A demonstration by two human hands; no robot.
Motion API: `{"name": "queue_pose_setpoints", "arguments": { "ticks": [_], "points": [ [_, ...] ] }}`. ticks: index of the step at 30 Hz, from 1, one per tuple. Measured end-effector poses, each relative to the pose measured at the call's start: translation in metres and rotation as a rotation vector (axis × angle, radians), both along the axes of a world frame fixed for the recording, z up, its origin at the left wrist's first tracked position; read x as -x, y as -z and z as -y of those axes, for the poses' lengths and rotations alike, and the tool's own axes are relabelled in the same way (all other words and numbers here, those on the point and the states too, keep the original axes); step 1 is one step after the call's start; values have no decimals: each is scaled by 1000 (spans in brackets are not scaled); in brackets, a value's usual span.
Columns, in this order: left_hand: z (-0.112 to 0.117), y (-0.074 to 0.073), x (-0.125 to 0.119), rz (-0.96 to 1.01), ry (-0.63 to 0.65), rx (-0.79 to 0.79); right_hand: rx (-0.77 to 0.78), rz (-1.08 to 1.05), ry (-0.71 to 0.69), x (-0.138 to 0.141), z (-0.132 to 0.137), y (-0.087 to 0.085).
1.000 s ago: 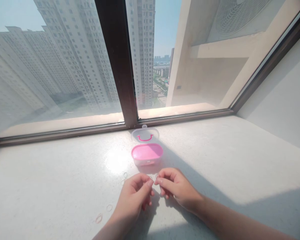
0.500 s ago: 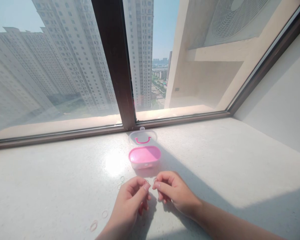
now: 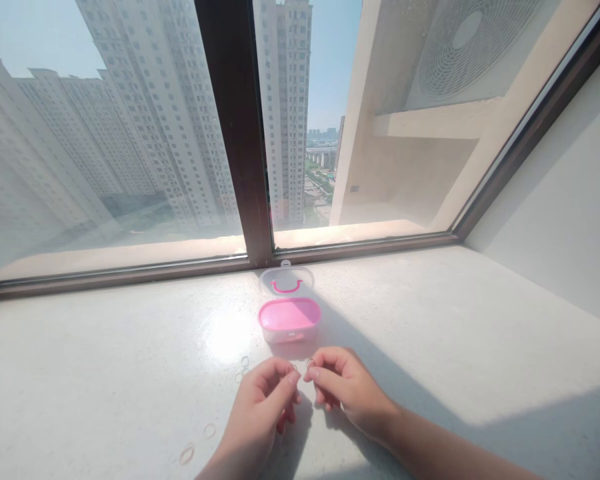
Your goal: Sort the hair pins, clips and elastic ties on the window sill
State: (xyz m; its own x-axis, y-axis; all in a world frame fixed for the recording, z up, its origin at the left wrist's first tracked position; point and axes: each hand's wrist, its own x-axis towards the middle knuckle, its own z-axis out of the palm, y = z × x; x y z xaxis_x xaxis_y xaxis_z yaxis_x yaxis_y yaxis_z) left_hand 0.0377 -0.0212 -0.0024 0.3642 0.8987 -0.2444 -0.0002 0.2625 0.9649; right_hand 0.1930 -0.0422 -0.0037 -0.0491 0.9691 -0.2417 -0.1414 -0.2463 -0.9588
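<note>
My left hand (image 3: 266,395) is closed in a pinch, thumb against forefinger, on a small thin ring (image 3: 295,367) whose edge just shows. Facing it across a narrow gap, my right hand (image 3: 347,387) pinches another thin ring (image 3: 310,363). Whether these are rubber bands or stiff rings I cannot tell. Beyond both hands stands an oval box (image 3: 290,316) with a pink top and a clear lower part. Behind the box lies a clear oval lid (image 3: 286,279) with a pink handle.
Several loose rings lie on the pale windowsill (image 3: 105,373): a ring (image 3: 209,431) and a wider ring (image 3: 187,454) at front left, others (image 3: 245,361) beside my left hand. The brown window frame (image 3: 240,167) rises behind the box. A white wall (image 3: 550,200) bounds the right.
The view has tilted up slightly, so the window and box sit a little lower in the picture. Both hands keep their pinches, with hardly any movement.
</note>
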Motion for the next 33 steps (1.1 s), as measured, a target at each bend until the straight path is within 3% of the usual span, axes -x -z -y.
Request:
{"name": "queue_pose_setpoints", "arguments": {
  "ticks": [33],
  "points": [
    [0, -2, 0, -7, 22, 18, -16, -4, -6, -1, 2, 1]
  ]
}}
